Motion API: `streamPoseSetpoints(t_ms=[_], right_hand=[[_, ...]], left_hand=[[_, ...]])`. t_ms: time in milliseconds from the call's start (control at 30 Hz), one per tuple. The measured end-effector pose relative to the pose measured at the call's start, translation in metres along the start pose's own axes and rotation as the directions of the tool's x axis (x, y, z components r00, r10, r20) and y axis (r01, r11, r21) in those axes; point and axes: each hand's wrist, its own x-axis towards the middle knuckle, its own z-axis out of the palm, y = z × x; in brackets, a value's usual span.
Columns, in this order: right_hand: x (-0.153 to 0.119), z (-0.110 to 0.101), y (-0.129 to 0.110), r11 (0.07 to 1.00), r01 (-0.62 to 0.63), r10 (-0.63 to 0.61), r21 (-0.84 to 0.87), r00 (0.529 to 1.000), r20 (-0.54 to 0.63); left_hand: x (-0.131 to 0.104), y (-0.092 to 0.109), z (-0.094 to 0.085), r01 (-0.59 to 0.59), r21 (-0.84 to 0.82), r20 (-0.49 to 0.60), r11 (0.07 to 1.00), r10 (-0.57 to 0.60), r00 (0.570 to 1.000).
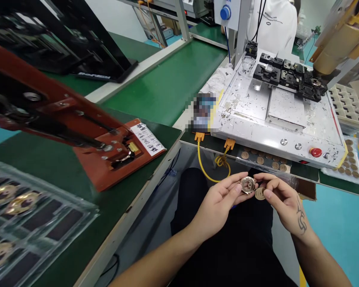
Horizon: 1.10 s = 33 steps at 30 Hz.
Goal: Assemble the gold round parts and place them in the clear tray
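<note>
Held above my lap, a round metal watch case (247, 185) sits between the thumb and fingers of my left hand (219, 203). Its open ring side faces up, and small round details show inside. Close beside it on the right, my right hand (283, 201) pinches a small tan disc (260, 193) with dark marks between thumb and fingers. The fingertips of my right hand are near the rim of the case; whether they touch it I cannot tell.
A white machine (257, 115) with black fixtures (290, 75) stands ahead. At the left are a red press (104, 159) and a plastic tray (54, 207) with gold parts. Tan discs (260, 160) lie below the machine's edge. Yellow cables (202, 159) hang nearby. A person in white (272, 26) is beyond.
</note>
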Motion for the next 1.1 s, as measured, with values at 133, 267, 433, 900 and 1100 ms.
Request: streamPoseSetpoints(t_ms=[133,267,433,900,1100], right_hand=[[0.001,0.000,0.001,1.000,0.002,-0.002,-0.019,1.000,0.001],[0.005,0.002,0.003,1.000,-0.002,0.002,-0.028,1.000,-0.007],[0.013,0.010,0.002,0.995,0.019,-0.021,-0.093,1.000,-0.016],[0.017,0.018,0.002,0.990,0.045,-0.047,-0.131,0.999,-0.011],[0.016,0.019,0.000,0.984,0.060,-0.061,-0.165,0.998,-0.006]], left_hand=[[-0.001,0.000,0.001,-0.021,0.038,-0.011,0.999,0.022,1.000],[-0.001,-0.001,0.003,-0.033,0.095,-0.029,0.995,0.036,0.999],[-0.003,-0.002,0.003,-0.033,0.146,-0.045,0.989,0.040,0.998],[-0.004,-0.005,0.004,-0.053,0.156,-0.021,0.986,0.057,0.998],[-0.007,-0.005,0.003,-0.071,0.192,0.010,0.979,0.070,0.997]])
